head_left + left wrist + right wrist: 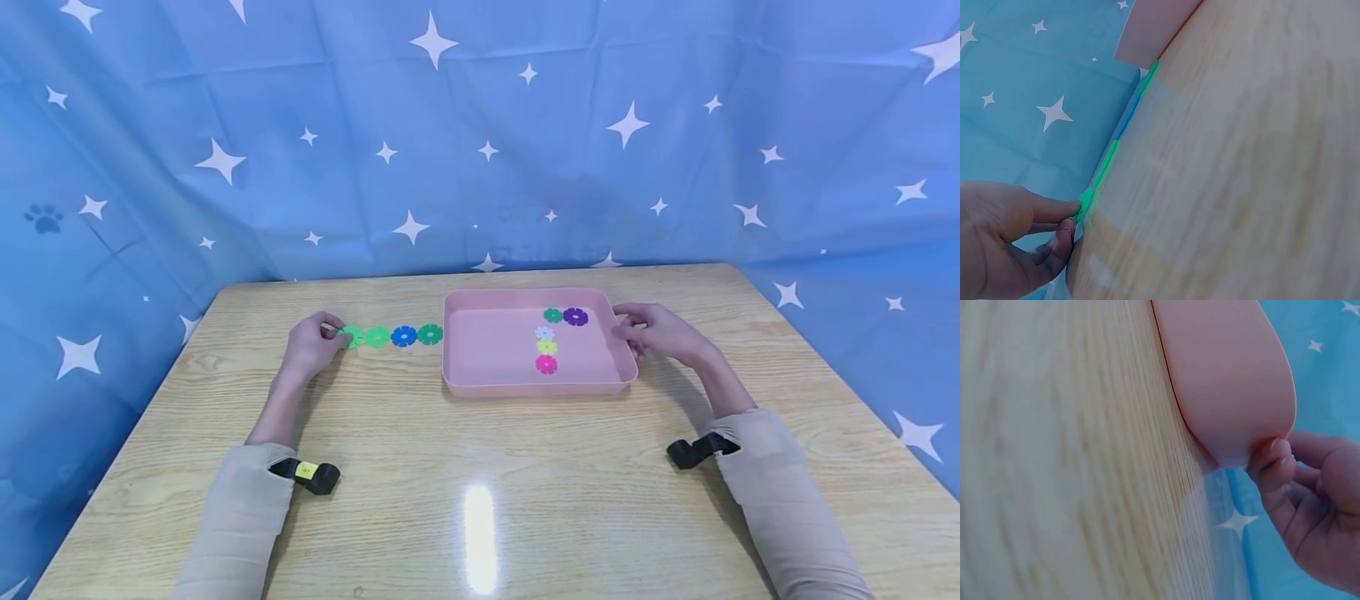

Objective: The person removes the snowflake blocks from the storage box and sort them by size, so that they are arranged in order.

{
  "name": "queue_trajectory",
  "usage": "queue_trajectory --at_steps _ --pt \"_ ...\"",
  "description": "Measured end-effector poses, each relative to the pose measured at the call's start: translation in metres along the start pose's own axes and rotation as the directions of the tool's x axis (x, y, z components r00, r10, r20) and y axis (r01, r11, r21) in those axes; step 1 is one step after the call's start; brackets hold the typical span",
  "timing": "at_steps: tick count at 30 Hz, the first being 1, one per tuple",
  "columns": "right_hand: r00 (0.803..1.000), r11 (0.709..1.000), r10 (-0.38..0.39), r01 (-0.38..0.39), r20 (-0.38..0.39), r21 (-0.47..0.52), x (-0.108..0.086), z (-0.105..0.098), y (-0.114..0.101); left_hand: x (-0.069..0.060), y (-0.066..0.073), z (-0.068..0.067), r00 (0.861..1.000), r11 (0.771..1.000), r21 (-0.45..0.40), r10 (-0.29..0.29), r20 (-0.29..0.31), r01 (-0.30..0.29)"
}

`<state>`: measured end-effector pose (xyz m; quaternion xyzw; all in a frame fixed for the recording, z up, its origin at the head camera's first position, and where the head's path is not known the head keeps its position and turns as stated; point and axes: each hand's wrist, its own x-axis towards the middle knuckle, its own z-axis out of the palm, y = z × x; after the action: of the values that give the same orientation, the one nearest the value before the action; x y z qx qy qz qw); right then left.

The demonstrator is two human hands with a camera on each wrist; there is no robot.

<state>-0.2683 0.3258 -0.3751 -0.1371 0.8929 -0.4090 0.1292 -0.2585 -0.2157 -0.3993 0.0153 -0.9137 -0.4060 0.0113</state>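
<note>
At the left, my left hand (313,342) pinches a light green snowflake disc (351,337) between thumb and fingertips. That disc stands at the left end of a row lying on the table. To its right come another light green disc (378,336), a blue disc (404,336) and a dark green disc (431,334) beside the tray's left wall. My right hand (657,332) grips the right wall of a pink tray (495,350); the right wrist view shows its fingers (1272,459) against the tray's end.
Inside the tray lie a green disc (552,316), a purple disc (576,317), a pale white disc (544,332), a yellow disc (547,347) and a pink disc (547,364). A blue star-patterned curtain (480,200) hangs behind the wooden table (390,467).
</note>
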Motion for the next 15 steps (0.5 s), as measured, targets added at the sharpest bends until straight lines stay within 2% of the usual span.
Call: queue_trajectory --at_steps 9,15 --pt "1.0 1.0 0.007 -0.007 0.002 -0.006 0.0006 -0.0007 0.0004 0.0019 -0.0015 0.0013 1.0 1.0 0.008 -0.017 -0.001 0.017" --pt "1.0 1.0 0.004 -0.004 -0.001 -0.002 -0.0004 -0.0001 -0.0019 0.0037 0.0003 0.0021 0.998 0.999 -0.039 0.003 -0.066 -0.006"
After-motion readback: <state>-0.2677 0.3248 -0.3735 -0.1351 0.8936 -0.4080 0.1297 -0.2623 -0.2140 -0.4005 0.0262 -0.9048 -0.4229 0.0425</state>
